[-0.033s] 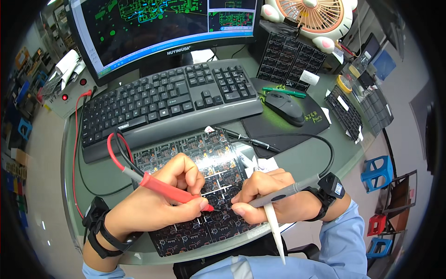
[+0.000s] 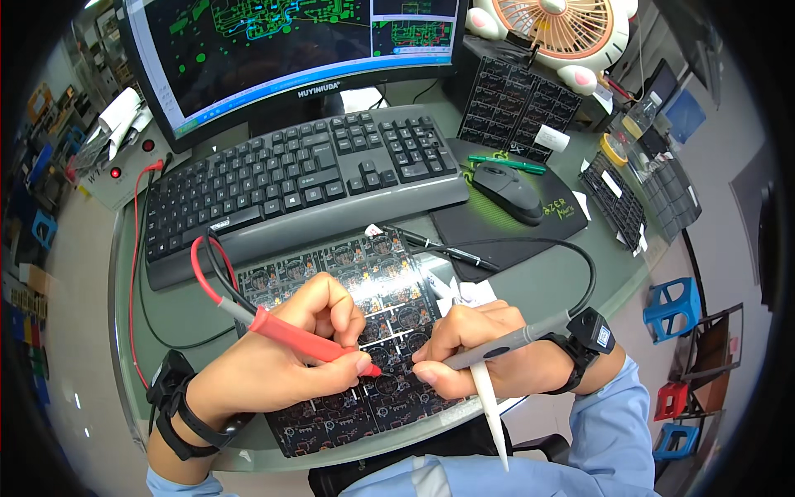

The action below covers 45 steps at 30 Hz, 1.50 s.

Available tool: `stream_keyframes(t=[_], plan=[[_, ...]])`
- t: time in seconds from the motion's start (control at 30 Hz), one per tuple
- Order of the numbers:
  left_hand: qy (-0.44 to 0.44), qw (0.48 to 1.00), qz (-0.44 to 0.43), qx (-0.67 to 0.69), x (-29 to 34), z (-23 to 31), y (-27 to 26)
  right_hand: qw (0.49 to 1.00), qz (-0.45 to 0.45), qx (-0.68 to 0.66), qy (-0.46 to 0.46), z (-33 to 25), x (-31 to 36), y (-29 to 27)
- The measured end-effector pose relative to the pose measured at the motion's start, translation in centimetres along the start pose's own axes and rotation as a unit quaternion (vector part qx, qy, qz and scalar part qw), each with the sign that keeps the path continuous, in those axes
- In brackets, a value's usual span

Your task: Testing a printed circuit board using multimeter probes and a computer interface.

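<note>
A black panel of small circuit boards (image 2: 327, 427) lies at the front edge of the desk, under both hands. My left hand (image 2: 277, 377) is closed around a red test probe (image 2: 300, 338), its tip end pointing down at the lower middle of the panel. In my right hand (image 2: 484, 327) is a grey test probe (image 2: 517, 340), slanting toward the same area; the fingers hide its tip. A white pointed stick (image 2: 491, 406) also juts from below the right hand, its tapered end toward me. Whether the probe tips touch the board cannot be seen.
Behind the panel stand a black keyboard (image 2: 306, 178) and a monitor (image 2: 290, 50) with a circuit layout. To the right are a mouse (image 2: 507, 192) on its mat, a green pen (image 2: 507, 164), a black pen (image 2: 455, 253) and more board panels (image 2: 517, 103). Probe cables loop beside both hands.
</note>
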State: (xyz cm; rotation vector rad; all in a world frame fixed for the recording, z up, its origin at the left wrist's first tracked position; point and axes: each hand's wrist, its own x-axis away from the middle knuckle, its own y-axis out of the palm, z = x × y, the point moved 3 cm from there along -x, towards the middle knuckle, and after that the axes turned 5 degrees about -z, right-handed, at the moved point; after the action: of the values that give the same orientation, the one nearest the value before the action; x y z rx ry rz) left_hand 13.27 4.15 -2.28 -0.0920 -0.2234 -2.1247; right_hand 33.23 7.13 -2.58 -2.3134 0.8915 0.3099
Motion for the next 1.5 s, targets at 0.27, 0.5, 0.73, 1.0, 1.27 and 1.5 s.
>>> stream_keyframes(t=[0.27,0.5,0.73,1.0,1.27,1.5], plan=[[0.015,1.000,-0.002,-0.002,0.1,-0.3,-0.1,1.000,0.009,0.004,-0.001,0.1,-0.1,0.2],[0.018,1.000,-0.005,-0.007,0.0,-0.3,-0.1,1.000,0.004,-0.002,0.003,0.0,-0.1,0.1],[0.023,1.000,-0.007,-0.011,0.0,-0.4,-0.1,1.000,0.009,0.005,-0.003,0.0,0.0,0.2],[0.015,0.995,-0.006,-0.096,0.5,0.5,0.7,0.997,-0.056,0.056,-0.002,-0.8,-0.1,-0.1],[0.040,0.972,0.002,-0.233,0.9,1.4,1.5,0.998,0.014,0.058,-0.024,-0.6,-0.4,0.3],[0.027,0.985,-0.002,-0.169,0.8,0.8,1.3,0.998,0.010,0.067,-0.016,-0.8,-0.1,0.5]])
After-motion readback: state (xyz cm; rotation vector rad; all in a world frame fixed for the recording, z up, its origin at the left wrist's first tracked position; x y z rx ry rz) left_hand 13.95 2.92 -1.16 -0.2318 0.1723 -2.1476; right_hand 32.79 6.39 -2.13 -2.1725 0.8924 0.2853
